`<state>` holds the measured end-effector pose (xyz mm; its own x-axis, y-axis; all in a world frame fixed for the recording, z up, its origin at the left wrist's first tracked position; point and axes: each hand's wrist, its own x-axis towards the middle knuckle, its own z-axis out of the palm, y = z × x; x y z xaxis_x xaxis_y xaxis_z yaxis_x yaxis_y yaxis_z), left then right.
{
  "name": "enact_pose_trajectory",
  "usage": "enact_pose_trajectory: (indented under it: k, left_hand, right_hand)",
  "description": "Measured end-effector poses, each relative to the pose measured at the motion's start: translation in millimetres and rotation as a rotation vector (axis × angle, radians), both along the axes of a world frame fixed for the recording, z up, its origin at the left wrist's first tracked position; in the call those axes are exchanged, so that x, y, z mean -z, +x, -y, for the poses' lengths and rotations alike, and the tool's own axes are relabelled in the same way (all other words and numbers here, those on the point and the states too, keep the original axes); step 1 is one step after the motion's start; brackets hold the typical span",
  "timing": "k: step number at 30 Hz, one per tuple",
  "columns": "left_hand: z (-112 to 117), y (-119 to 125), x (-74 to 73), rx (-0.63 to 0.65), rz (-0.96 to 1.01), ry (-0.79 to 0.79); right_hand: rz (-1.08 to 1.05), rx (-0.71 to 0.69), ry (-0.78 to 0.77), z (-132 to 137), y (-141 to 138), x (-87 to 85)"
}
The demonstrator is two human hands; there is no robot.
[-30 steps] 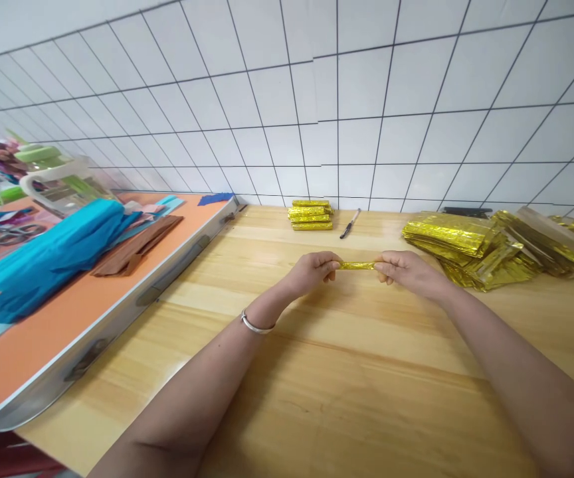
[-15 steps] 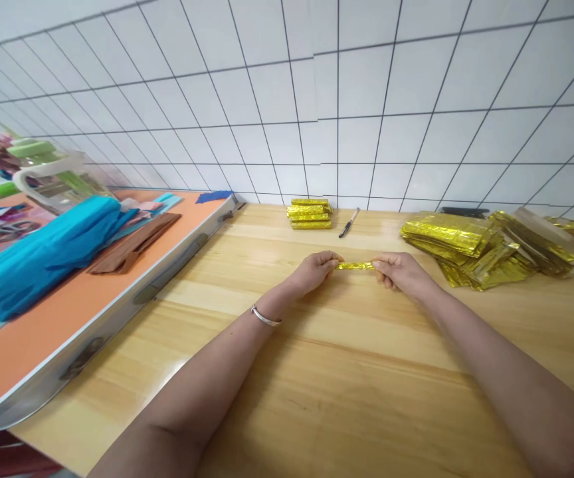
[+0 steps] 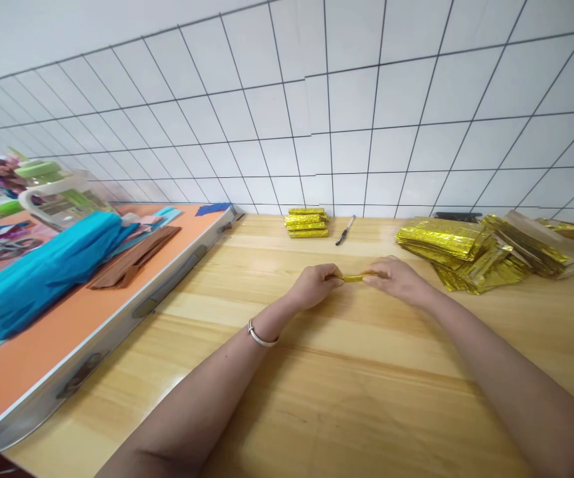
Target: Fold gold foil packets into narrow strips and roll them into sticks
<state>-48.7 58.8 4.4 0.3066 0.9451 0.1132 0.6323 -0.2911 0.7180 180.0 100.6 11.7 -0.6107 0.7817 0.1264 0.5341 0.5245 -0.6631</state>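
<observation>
A narrow folded strip of gold foil (image 3: 354, 277) is held just above the wooden table (image 3: 347, 392). My left hand (image 3: 314, 287), with a silver bangle on its wrist, pinches the strip's left end. My right hand (image 3: 397, 279) grips its right end, fingers closed over it. Both hands are close together near the table's middle. A small stack of folded gold strips (image 3: 307, 222) lies by the tiled wall behind my hands.
A loose pile of gold foil sheets (image 3: 481, 255) lies at the right. A pen-like tool (image 3: 345, 230) rests near the wall. At the left, an orange-topped table (image 3: 68, 318) carries teal and brown paper (image 3: 52, 265) and a plastic container (image 3: 55, 192).
My hands have drawn closer together, so less of the gold strip shows between them. The view has tipped slightly.
</observation>
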Motion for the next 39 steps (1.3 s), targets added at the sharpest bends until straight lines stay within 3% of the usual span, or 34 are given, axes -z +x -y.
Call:
enact_pose_trajectory:
  k: [3,11,20,26,32,39]
  left_hand:
    - [3,7,1.0,0.009,-0.018,0.029]
    - [8,14,1.7,0.035,-0.053,0.080]
    - [4,4,1.1,0.006,0.019,0.036]
    - [2,-5,-3.9,0.082,0.125,-0.061]
    - [-2,-14,-2.0,0.058,0.265,-0.118]
    - [-7,-7,-1.5,0.021,0.533,-0.175]
  right_hand:
    - [0.191,-0.030,0.232,5,-11,2.8]
    - [0.237,0.043,0.254,22,-30,4.7]
    - [0.116,0.013,0.021,14,-11,-3.0]
    - [-0.024,0.002,-0.213,10,-1,-12.3]
    - [-0.141,-0.058,-0.348,2,10,-9.6]
    - [-0.300,0.017,-0.413,2,11,-10.7]
